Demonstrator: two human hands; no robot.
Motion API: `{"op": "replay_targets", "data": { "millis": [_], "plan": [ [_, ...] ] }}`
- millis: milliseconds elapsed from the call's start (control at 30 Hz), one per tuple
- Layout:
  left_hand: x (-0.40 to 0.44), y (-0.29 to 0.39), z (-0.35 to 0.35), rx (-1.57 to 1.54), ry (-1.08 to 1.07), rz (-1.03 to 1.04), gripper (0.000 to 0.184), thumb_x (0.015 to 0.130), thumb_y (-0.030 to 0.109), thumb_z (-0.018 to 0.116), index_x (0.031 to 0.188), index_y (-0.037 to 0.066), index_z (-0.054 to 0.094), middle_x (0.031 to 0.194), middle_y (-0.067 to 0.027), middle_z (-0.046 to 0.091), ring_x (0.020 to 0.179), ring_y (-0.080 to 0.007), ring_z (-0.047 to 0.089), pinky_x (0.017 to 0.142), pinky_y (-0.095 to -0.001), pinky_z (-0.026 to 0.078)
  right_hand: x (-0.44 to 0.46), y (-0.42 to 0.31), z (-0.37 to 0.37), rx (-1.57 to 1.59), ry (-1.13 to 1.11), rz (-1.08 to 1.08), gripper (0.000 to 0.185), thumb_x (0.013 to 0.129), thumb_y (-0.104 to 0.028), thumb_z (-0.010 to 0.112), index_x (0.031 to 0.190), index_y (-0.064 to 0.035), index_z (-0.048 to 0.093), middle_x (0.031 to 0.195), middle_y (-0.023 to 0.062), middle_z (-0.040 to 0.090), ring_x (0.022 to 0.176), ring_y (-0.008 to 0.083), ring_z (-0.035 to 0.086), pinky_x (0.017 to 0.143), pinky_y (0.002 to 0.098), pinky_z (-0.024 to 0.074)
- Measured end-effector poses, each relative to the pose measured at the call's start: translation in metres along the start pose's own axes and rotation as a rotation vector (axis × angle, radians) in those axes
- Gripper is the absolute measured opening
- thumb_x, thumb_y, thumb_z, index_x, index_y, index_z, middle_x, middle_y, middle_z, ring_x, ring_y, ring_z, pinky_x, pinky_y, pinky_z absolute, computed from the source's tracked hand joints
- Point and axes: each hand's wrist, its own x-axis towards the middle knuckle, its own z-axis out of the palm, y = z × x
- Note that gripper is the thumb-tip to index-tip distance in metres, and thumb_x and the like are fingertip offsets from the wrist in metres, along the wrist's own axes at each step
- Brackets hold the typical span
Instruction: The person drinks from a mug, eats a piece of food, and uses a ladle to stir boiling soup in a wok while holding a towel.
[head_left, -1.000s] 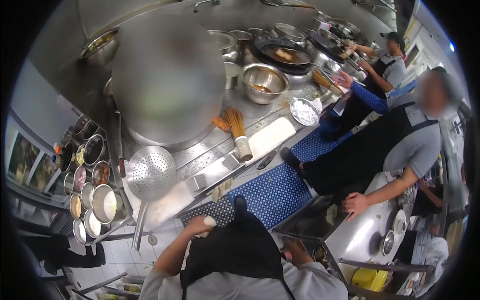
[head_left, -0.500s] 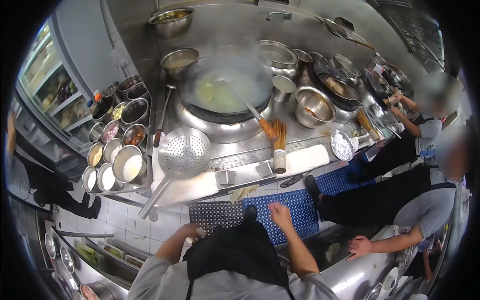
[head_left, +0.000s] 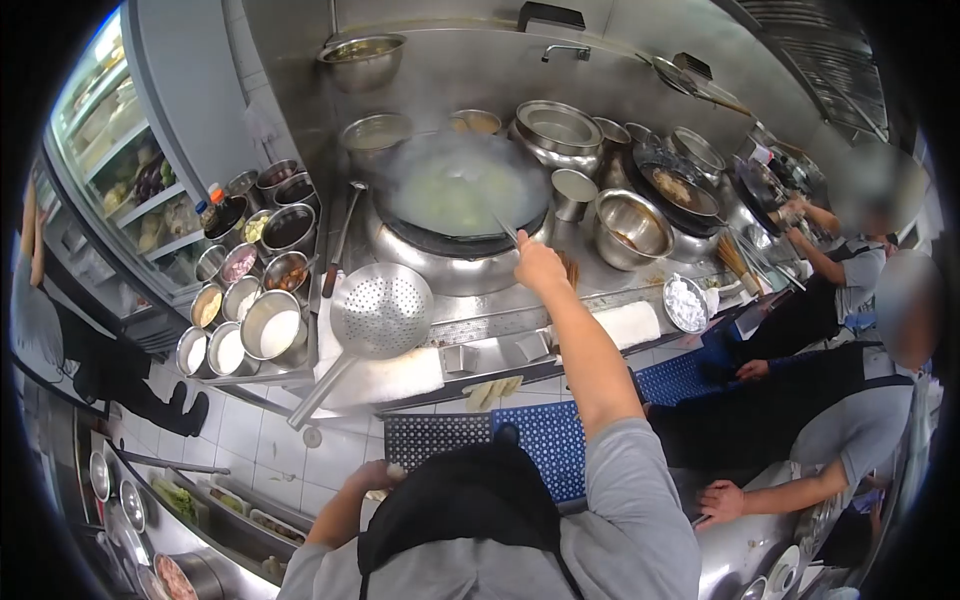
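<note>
My right hand (head_left: 541, 266) is closed around the handle of a long-handled wok utensil (head_left: 507, 228). Its shaft runs into the wok (head_left: 385, 208), and steam hides its head. Pale green food (head_left: 462, 200) shows dimly in cloudy liquid there. Low by my apron, my left hand (head_left: 368, 479) is closed on what looks like a bunched white cloth (head_left: 395, 471). A large perforated strainer (head_left: 382, 312) rests on the counter's front left, its handle jutting past the edge. Behind my right forearm, a bamboo wok brush (head_left: 571, 268) is mostly covered.
Metal containers of ingredients (head_left: 272, 325) crowd the left side. A ladle (head_left: 343, 240) lies beside the wok. Right of it stand a steel bowl (head_left: 634, 228) and a bowl of white powder (head_left: 685, 303). A co-worker's hand (head_left: 721, 503) rests on the counter behind, at right.
My right hand has reached forward from beside the apron and taken hold of the wok utensil's handle. My left hand stays low. The view has shifted slightly.
</note>
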Motion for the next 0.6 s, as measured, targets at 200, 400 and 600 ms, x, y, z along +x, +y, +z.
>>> {"op": "replay_targets", "data": {
  "millis": [200, 400, 600],
  "plan": [
    [0.032, -0.055, 0.039, 0.113, -0.030, 0.052, 0.057, 0.072, 0.053, 0.070, 0.101, 0.004, 0.072, 0.113, -0.0232, 0.066, 0.106, -0.0365, 0.063, 0.091, -0.0444, 0.050, -0.040, 0.055, 0.056, 0.212, 0.227, -0.021, 0.061, 0.081, -0.021, 0.068, 0.139, -0.0173, 0.053, 0.093, 0.0217, 0.069, 0.081, 0.0347, 0.067, 0.077, 0.0458, 0.0535],
    [0.061, -0.048, 0.028, 0.160, -0.104, 0.060, 0.055, 0.067, 0.044, 0.076, 0.102, 0.002, 0.070, 0.119, -0.0289, 0.060, 0.114, -0.0400, 0.058, 0.095, -0.0451, 0.047, -0.188, 0.056, 0.038, 0.815, 0.368, 0.279, 0.063, 0.085, -0.017, 0.060, 0.146, -0.0134, 0.043, 0.068, 0.0158, 0.058, 0.062, 0.0242, 0.058, 0.065, 0.0373, 0.0472],
    [0.128, 0.014, 0.016, 0.065, 0.055, 0.276, 0.055, 0.062, 0.035, 0.081, 0.103, 0.000, 0.067, 0.126, -0.0347, 0.054, 0.122, -0.0435, 0.052, 0.099, -0.0458, 0.044, -0.275, 0.100, 0.071, 0.720, 0.325, 0.486, 0.062, 0.084, -0.017, 0.059, 0.145, -0.0122, 0.044, 0.074, 0.0179, 0.064, 0.068, 0.0283, 0.064, 0.068, 0.0403, 0.0502]
  ]
}}
